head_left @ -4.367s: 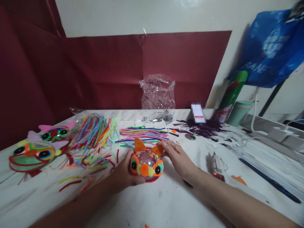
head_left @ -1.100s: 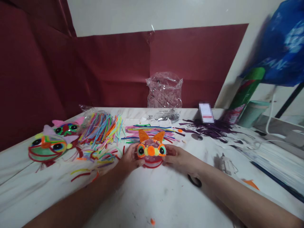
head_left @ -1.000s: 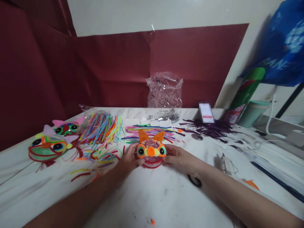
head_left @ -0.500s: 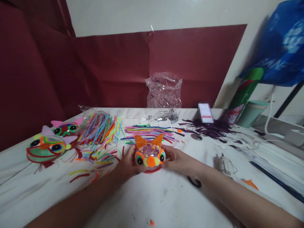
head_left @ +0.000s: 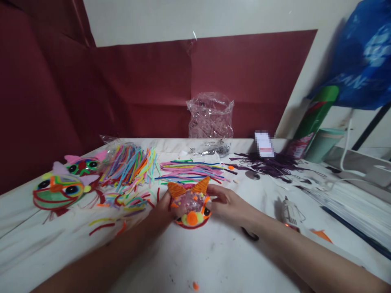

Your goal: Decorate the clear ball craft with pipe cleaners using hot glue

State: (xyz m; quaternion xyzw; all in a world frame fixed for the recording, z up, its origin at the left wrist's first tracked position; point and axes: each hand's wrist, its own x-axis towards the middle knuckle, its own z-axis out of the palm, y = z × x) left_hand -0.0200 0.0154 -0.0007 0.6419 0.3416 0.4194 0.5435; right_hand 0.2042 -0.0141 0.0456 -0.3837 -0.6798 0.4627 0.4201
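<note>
Between my two hands is a clear plastic animal head (head_left: 192, 205) with orange pointed ears, a round orange nose, black-centred eyes and a red rim along its bottom. My left hand (head_left: 165, 209) grips its left side, partly covering one eye. On the other side my right hand (head_left: 224, 203) is closed around the edge near the other eye. The head is tilted forward, so its top faces me more. Behind it lies a row of pipe cleaners (head_left: 192, 171) in pink, blue and yellow.
Two finished-looking animal heads, one green-mouthed (head_left: 58, 195) and one pink-eared (head_left: 87, 165), sit at left beside a bag of pipe cleaners (head_left: 128, 167). At right are a glue gun (head_left: 290, 212), purple strands (head_left: 271, 167), a phone (head_left: 264, 145) and a green cup (head_left: 325, 145).
The animal head has tipped forward and moved slightly lower, with its ears leaning and one eye now mostly covered. Both hands have stayed on it.
</note>
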